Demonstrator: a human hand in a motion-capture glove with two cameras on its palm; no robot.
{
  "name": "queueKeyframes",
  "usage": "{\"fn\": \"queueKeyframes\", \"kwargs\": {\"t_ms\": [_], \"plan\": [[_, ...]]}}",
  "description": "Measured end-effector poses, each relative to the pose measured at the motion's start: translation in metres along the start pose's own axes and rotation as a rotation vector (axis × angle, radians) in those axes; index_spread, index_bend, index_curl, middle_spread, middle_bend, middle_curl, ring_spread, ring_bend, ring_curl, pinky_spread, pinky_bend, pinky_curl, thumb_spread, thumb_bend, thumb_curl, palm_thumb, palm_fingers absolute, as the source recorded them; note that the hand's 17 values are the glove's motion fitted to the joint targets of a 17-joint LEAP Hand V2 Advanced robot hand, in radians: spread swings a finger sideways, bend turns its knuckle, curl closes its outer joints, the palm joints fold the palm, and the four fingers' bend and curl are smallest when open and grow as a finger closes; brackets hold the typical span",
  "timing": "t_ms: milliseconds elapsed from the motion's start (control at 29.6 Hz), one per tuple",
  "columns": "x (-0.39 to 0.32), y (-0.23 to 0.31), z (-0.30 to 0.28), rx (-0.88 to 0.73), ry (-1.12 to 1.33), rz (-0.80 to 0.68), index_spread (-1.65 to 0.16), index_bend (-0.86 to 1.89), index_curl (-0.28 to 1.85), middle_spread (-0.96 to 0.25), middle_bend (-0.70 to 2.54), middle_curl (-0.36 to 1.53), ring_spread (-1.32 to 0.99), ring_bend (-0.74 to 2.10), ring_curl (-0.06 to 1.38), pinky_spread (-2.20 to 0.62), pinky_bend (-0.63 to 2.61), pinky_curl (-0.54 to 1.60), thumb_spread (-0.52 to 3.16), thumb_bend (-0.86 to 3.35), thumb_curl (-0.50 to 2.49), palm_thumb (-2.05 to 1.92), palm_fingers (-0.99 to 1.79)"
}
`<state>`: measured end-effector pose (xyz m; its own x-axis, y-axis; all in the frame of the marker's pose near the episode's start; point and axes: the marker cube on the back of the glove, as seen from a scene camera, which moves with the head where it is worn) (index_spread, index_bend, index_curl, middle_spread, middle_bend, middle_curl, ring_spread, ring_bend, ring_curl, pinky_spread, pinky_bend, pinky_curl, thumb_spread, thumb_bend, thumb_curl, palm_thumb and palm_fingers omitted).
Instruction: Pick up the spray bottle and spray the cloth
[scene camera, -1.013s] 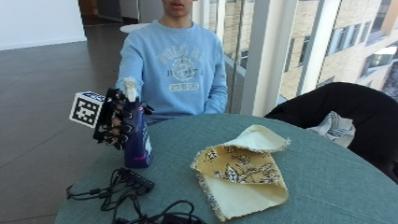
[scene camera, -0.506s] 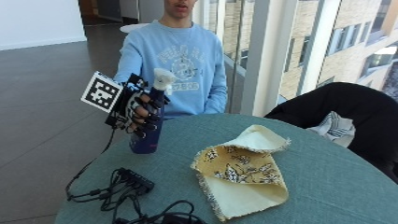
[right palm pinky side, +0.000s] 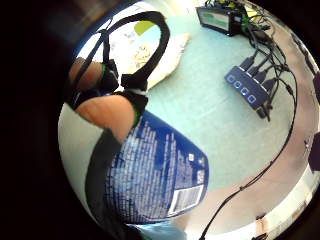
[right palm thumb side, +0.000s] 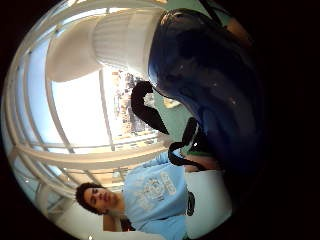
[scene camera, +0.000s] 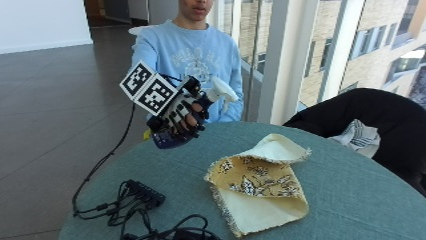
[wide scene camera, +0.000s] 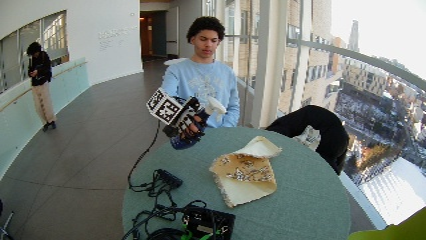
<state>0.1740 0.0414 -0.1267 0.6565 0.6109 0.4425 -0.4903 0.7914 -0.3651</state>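
My right hand (scene camera: 181, 112) has its fingers curled round the one spray bottle (scene camera: 174, 134), held up off the table (scene camera: 346, 200) and tilted, its white nozzle (scene camera: 221, 92) aimed toward the cloth. So I judge the pickup done and the spraying left: the one folded cloth (scene camera: 259, 187) lies on the table at about four o'clock from my hand, well apart.

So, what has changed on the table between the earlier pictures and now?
The gloved right hand, gripping the spray bottle throughout, has lifted it off the table and tilted it, so its white nozzle now points toward the cloth. The cloth has stayed folded in the same place, and the cables have not moved.
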Motion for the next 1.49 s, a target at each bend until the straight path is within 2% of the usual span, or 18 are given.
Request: {"fn": "queueKeyframes", "kwargs": {"t_ms": [304,1485], "plan": [[-0.005,-0.017,0.027,-0.147,0.042,0.053,-0.27,0.13,0.34,-0.07,0.14,0.34,-0.01,0.56,0.4,0.27,0.28,0.37,0.79,-0.03,0.57,0.91,0.94],[-0.011,-0.024,0.043,-0.214,0.032,0.118,-0.24,0.14,0.35,-0.07,0.15,0.32,0.0,0.6,0.4,0.26,0.32,0.37,0.81,-0.03,0.61,0.88,0.95]]}}
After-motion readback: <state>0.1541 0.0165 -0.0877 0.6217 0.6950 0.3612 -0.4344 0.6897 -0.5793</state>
